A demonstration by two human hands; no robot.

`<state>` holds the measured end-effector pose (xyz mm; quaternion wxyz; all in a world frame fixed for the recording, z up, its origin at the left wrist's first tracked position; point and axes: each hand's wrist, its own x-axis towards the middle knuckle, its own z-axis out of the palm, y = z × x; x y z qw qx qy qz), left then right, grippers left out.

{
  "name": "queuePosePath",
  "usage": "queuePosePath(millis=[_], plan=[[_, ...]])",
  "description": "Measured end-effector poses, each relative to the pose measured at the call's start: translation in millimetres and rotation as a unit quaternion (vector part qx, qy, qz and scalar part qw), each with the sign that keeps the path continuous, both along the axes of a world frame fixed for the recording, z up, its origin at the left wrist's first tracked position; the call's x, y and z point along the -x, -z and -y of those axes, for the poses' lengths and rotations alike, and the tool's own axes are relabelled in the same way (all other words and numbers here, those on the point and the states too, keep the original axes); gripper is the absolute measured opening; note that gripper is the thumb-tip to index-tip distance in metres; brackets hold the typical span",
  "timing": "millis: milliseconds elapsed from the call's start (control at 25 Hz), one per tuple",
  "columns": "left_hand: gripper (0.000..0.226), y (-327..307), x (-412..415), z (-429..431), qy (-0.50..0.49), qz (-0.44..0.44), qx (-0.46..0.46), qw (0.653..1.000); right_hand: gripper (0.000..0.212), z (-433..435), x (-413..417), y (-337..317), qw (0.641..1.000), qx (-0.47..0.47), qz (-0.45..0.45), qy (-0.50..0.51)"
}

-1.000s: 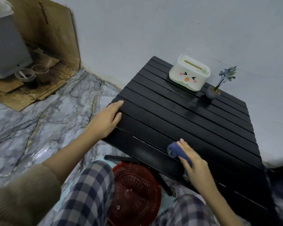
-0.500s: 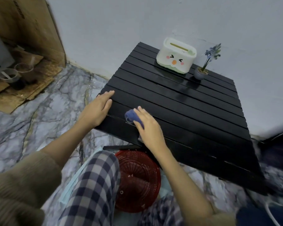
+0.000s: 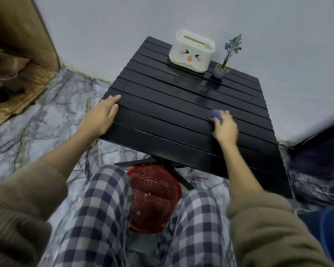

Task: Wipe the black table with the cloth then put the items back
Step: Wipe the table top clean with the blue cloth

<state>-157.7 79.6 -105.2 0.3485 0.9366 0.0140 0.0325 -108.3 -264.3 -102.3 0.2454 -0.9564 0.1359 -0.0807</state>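
Observation:
The black slatted table (image 3: 172, 108) stands against the wall in front of me. My right hand (image 3: 225, 128) presses a small blue cloth (image 3: 216, 113) flat on the slats at the table's right middle; only the cloth's front edge shows past my fingers. My left hand (image 3: 102, 114) lies flat with fingers apart on the table's near left corner, holding nothing. At the far edge stand a white tissue box with a cartoon face (image 3: 191, 52) and a small potted plant (image 3: 223, 68) to its right.
A red plastic basket (image 3: 154, 197) lies on the marble floor under the table's front edge, between my knees. Cardboard and cups (image 3: 2, 78) sit at the far left. A dark object (image 3: 320, 151) lies on the floor at the right.
My right hand slid the blue cloth from the near left of the table across to its right middle. My left hand stayed on the left corner. The camera view shifted.

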Motion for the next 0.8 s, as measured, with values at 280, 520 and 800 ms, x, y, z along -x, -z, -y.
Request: queuePosePath(millis=[280,520,800], plan=[[0.043,5,-3,-3,0.004,-0.002,-0.003,1.0,0.04,22,117,1,0.982,-0.032,0.027,-0.186],[0.043,7,-6,-6,0.019,0.005,-0.014,1.0,0.037,144,69,-13,0.98,0.037,-0.031,0.194],[0.043,4,-5,-4,0.018,0.003,-0.016,1.0,0.042,-44,8,4,0.984,-0.01,0.006,-0.177]])
